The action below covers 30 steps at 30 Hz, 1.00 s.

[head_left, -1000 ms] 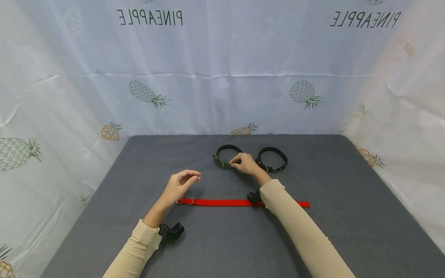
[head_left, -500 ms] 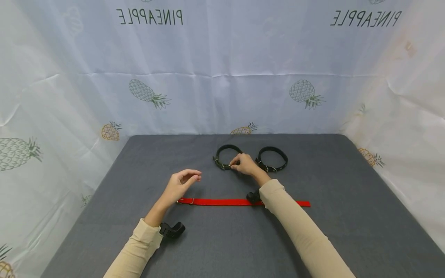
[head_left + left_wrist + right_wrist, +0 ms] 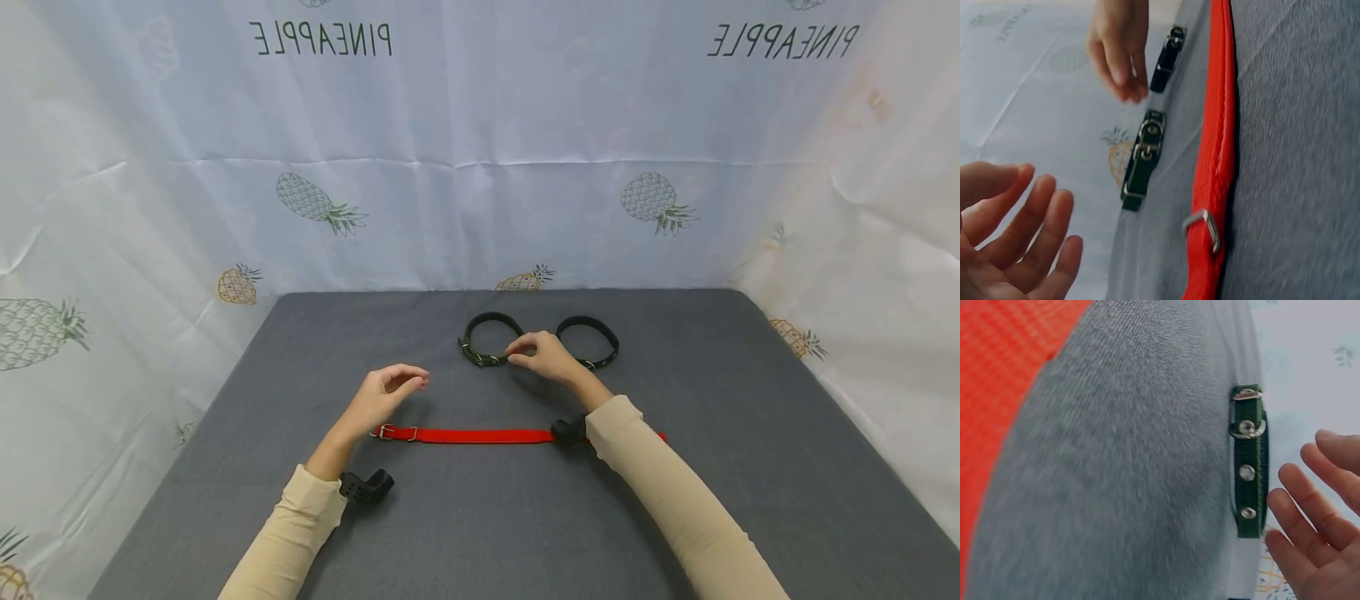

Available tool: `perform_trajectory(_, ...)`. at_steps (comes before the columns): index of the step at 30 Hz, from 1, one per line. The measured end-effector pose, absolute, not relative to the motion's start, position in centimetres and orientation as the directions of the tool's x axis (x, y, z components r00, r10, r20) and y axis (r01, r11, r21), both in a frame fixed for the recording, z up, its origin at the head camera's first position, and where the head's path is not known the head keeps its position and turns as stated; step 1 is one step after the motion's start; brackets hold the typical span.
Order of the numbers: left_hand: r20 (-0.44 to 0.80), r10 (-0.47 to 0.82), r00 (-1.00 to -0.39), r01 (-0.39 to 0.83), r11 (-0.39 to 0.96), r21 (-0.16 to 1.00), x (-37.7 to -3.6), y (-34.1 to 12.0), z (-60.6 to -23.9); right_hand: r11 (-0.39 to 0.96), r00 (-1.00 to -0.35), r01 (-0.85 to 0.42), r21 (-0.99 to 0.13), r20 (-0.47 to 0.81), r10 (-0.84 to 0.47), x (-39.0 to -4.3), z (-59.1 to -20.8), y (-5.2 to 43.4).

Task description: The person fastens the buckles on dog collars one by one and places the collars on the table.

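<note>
Dark green buckled collar loop (image 3: 487,340) near worktop's far edge; my right hand (image 3: 546,357) hovers beside it, fingers relaxed; left hand (image 3: 381,396) loose, empty.

A red strap (image 3: 480,435) lies before a pineapple-print backdrop (image 3: 480,167).

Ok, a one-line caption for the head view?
Right hand by a dark collar, left hand above a red strap.

Two buckled collars, the left collar (image 3: 486,339) and the right collar (image 3: 592,342), are laid side by side at the table's (image 3: 750,467) far middle; a flat strap (image 3: 480,435) is stretched crosswise nearer, before them.
</note>
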<state>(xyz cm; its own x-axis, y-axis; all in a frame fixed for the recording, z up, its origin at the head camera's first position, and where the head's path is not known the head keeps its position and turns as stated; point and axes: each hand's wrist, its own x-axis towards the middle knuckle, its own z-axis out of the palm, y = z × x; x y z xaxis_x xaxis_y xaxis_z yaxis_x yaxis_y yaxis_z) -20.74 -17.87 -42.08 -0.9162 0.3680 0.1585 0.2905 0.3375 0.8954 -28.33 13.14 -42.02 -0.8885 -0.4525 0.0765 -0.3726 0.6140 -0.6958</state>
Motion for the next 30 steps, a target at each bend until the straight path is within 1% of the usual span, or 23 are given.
perform_trajectory(3,0.137,0.388,-0.911,0.291,0.374,0.881,-21.0,-18.3,-42.2,0.600,-0.892,-0.343,-0.723,0.051,-0.449,-27.6,-41.6,14.2)
perform_trajectory(6,0.119,0.410,-0.904,0.299,0.410,0.862,-21.3,-19.0,-42.3,0.592,-0.883,-0.331,-0.735,0.020,-0.469,-26.7,-41.1,15.5)
perform_trajectory(11,0.094,0.459,-0.883,0.340,0.490,0.803,-21.4,-20.0,-42.5,0.574,-0.833,-0.355,-0.738,-0.028,-0.552,-25.3,-40.3,18.2)
perform_trajectory(14,0.086,0.489,-0.868,0.366,0.512,0.777,-21.4,-20.5,-42.6,0.573,-0.817,-0.351,-0.741,-0.057,-0.574,-24.6,-40.2,19.8)
perform_trajectory(21,0.019,0.498,-0.867,0.338,0.560,0.757,-21.2,-21.5,-42.6,0.578,-0.827,-0.302,-0.758,-0.093,-0.554,-23.0,-40.7,23.2)
perform_trajectory(26,-0.063,0.531,-0.845,0.306,0.576,0.758,-20.9,-21.9,-42.7,0.582,-0.822,-0.310,-0.752,-0.095,-0.561,-21.7,-41.3,25.3)
perform_trajectory(30,-0.085,0.547,-0.833,0.306,0.584,0.752,-20.6,-22.2,-42.8,0.604,-0.828,-0.313,-0.733,-0.101,-0.552,-20.7,-41.7,26.6)
